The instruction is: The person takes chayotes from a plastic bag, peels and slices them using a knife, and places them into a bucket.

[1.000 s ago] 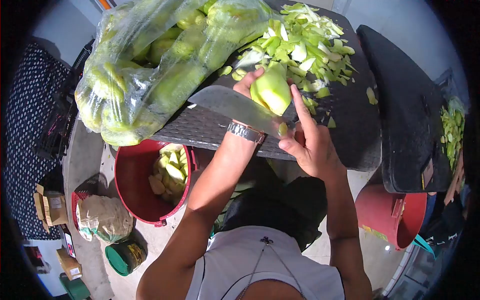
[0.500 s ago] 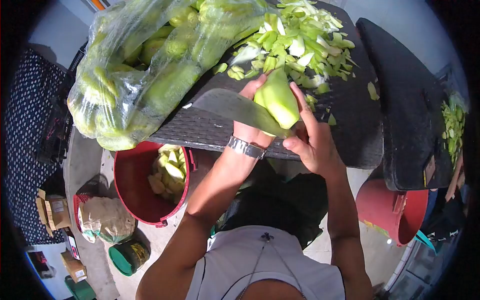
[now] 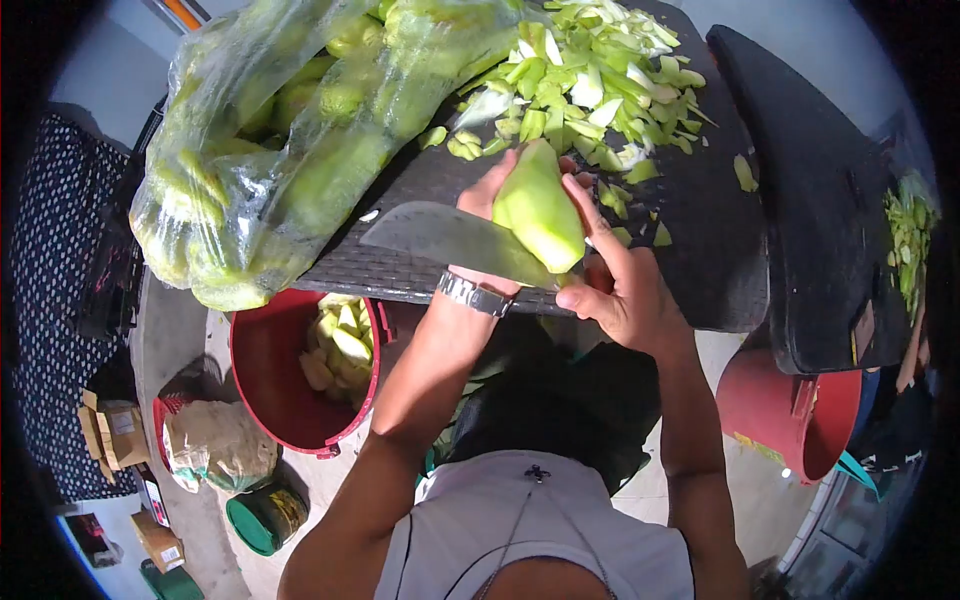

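Note:
A pale green chayote [image 3: 540, 212], its skin mostly pared off, rests in my left hand [image 3: 484, 196], whose fingers wrap around it from the left and beneath. A metal watch band circles that wrist. My right hand [image 3: 622, 290] grips a wide-bladed knife [image 3: 450, 240], its handle mostly hidden by the fingers. The blade points left, crossing above my left wrist, with its base close to the chayote's lower end. Right-hand fingers also lie along the chayote's right side. Beyond both hands, a heap of green peelings [image 3: 590, 90] covers part of the dark woven tabletop [image 3: 700, 250].
A clear plastic bag of chayotes [image 3: 290, 150] fills the table's left side. Below it stands a red bucket [image 3: 250, 375] with peeled pieces inside. Another red bucket [image 3: 760, 400] is at right, under a second dark table [image 3: 800, 200]. A green-lidded tub [image 3: 255, 520] sits on the floor.
The chayote and both hands have shifted slightly left. The knife has moved left and a little down, its blade now lower against the chayote.

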The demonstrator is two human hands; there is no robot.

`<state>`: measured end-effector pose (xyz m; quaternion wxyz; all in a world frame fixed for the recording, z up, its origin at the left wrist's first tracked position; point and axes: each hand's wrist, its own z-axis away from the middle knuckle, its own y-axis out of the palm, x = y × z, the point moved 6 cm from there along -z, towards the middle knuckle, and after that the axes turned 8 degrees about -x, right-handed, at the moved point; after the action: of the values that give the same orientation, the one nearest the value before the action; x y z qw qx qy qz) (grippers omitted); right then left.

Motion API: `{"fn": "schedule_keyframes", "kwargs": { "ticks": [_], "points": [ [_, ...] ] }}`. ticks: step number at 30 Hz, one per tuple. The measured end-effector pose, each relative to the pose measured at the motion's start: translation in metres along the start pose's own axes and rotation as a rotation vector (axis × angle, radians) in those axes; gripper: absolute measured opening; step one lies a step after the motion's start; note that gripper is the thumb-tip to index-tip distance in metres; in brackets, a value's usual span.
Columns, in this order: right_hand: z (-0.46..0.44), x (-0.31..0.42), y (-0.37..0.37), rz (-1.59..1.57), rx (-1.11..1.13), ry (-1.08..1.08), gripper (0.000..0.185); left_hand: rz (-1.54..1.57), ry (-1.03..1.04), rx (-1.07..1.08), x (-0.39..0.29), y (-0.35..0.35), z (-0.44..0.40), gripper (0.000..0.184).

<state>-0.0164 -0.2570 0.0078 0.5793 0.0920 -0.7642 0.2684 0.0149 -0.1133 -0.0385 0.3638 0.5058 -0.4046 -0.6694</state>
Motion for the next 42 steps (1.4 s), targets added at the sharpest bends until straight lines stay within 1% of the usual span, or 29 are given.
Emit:
{"fn": "schedule_keyframes", "kwargs": {
  "ticks": [2,5,7,8,10,11,14,15,16,18,20,21,22,23,24,26,27,30,33,37,40,42],
  "points": [
    [0.001,0.0,0.0,-0.021,0.0,0.015,0.095,-0.023,0.069,0.063,-0.004,-0.002,0.002,0.054],
    [0.002,0.0,-0.001,-0.041,0.019,0.037,0.093,0.049,0.259,0.035,-0.006,0.006,0.008,0.045],
    [0.002,-0.001,-0.002,-0.076,0.009,0.015,0.092,0.031,0.281,-0.004,-0.008,0.008,0.008,0.04],
    [0.003,0.0,-0.003,-0.075,-0.011,0.006,0.088,0.023,0.291,-0.026,-0.009,0.009,0.009,0.038],
    [0.007,0.002,-0.004,-0.071,-0.052,-0.014,0.08,-0.035,0.353,-0.168,-0.008,0.015,0.016,0.034],
    [0.009,0.004,-0.008,-0.017,-0.107,-0.025,0.076,-0.065,0.382,-0.237,-0.009,0.015,0.018,0.033],
    [0.021,0.008,-0.011,0.139,-0.237,-0.058,0.065,-0.122,0.355,-0.194,-0.012,0.003,0.008,0.033],
    [0.026,0.008,-0.011,0.191,-0.261,-0.081,0.062,-0.139,0.325,-0.271,-0.012,-0.004,0.005,0.031],
    [0.03,0.007,-0.012,0.248,-0.286,-0.106,0.06,-0.292,0.388,-0.309,-0.02,-0.007,0.01,0.031],
    [0.036,-0.005,-0.018,0.277,-0.264,-0.037,0.062,-0.601,0.507,-0.38,-0.039,-0.012,0.027,0.035],
    [0.039,-0.01,-0.023,0.31,-0.237,0.006,0.064,-0.922,1.12,-0.533,-0.066,0.026,0.069,0.047],
    [0.038,-0.009,-0.025,0.331,-0.229,0.006,0.064,-1.231,1.39,-0.413,-0.077,0.054,0.09,0.055],
    [0.04,-0.009,-0.026,0.349,-0.221,0.014,0.064,-1.531,1.466,-0.198,-0.073,0.085,0.097,0.063],
    [0.042,-0.008,-0.024,0.359,-0.219,-0.021,0.064,-1.768,1.548,0.07,-0.066,0.113,0.106,0.071],
    [0.041,-0.008,-0.023,0.372,-0.217,-0.06,0.064,-1.956,1.418,0.419,-0.051,0.133,0.104,0.079],
    [0.04,-0.005,-0.023,0.409,-0.219,-0.087,0.064,-2.34,1.449,0.632,-0.021,0.137,0.089,0.076],
    [0.041,-0.001,-0.021,0.425,-0.224,-0.066,0.064,-2.403,1.342,0.658,-0.021,0.133,0.073,0.08],
    [0.045,-0.004,-0.018,0.46,-0.215,0.024,0.064,-2.31,1.313,0.781,-0.022,0.114,0.046,0.082],
    [0.052,-0.011,-0.018,0.468,-0.198,0.169,0.065,-2.247,1.258,0.904,-0.012,0.09,0.021,0.081],
    [0.048,-0.002,-0.021,0.53,-0.143,0.352,0.067,-2.083,1.316,1.0,-0.01,0.088,0.003,0.081],
    [0.047,0.002,-0.024,0.583,-0.241,0.268,0.067,-1.979,1.303,0.968,-0.005,0.077,-0.014,0.081],
    [0.045,0.006,-0.025,0.61,-0.212,0.242,0.068,-1.965,1.275,0.913,-0.006,0.069,-0.019,0.081]
  ]
}}
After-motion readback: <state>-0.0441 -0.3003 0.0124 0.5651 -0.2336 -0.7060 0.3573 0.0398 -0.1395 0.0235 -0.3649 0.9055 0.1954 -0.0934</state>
